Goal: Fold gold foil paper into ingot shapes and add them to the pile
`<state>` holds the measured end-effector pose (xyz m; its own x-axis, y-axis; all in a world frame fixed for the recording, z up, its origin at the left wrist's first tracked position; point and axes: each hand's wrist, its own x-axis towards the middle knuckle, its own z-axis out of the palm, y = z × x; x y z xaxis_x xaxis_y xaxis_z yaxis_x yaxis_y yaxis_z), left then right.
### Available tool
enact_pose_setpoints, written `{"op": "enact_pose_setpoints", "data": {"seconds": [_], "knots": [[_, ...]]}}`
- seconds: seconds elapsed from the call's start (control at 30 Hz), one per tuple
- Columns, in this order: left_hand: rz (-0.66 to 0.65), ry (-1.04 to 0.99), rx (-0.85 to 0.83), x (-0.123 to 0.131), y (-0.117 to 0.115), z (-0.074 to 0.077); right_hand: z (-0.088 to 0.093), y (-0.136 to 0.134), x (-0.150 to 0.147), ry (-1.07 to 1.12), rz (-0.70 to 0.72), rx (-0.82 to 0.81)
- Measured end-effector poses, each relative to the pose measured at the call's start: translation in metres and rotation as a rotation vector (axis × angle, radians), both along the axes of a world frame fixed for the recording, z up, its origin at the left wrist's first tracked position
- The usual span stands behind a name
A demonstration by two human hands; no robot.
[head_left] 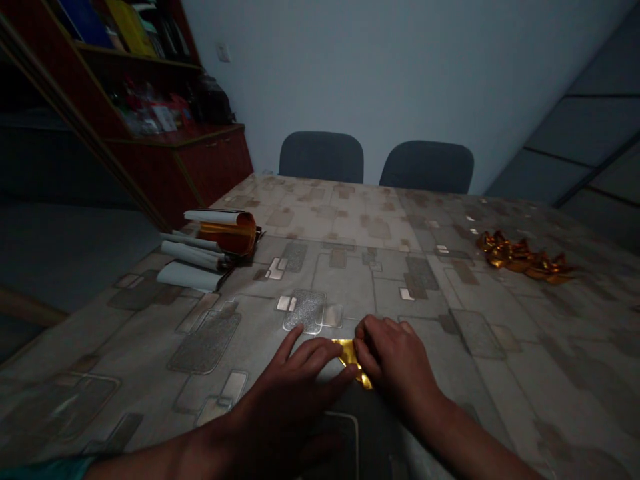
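Note:
A small piece of folded gold foil paper (349, 353) lies low over the table in front of me, between my two hands. My left hand (300, 380) comes in from the left, its thumb and a fingertip on the paper's left side and another finger raised away from it. On the other side, my right hand (397, 357) has its fingers curled, with thumb and forefinger pinching the paper's right edge. The hands cover part of the paper, so its full shape is hidden.
A patterned cloth covers the table (345, 227). Bent gold-and-white paper sheets (200, 257) lie to the left. A row of folded gold foil pieces (523, 257) is at the right. Two chairs (321, 157) stand beyond the far edge; a wooden cabinet (215, 167) is back left.

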<state>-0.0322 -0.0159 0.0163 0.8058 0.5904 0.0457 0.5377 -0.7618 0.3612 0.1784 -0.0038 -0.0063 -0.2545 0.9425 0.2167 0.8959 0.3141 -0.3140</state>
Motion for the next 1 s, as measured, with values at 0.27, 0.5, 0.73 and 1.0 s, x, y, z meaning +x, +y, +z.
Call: {"op": "enact_pose_setpoints", "data": {"seconds": [0.27, 0.5, 0.73, 1.0], "knots": [[-0.017, 0.026, 0.045, -0.001, 0.000, 0.002, 0.004, -0.001, -0.004, -0.101, -0.008, -0.027], [-0.058, 0.031, 0.099, -0.006, 0.003, -0.007, 0.006, 0.001, -0.002, -0.058, -0.040, -0.087], [-0.045, 0.037, 0.108, -0.008, 0.001, -0.004, 0.004, 0.005, -0.001, -0.035, -0.022, -0.084], [-0.045, 0.024, 0.094, -0.008, -0.001, -0.010, 0.020, -0.010, 0.019, 0.104, 0.339, -0.050]]}}
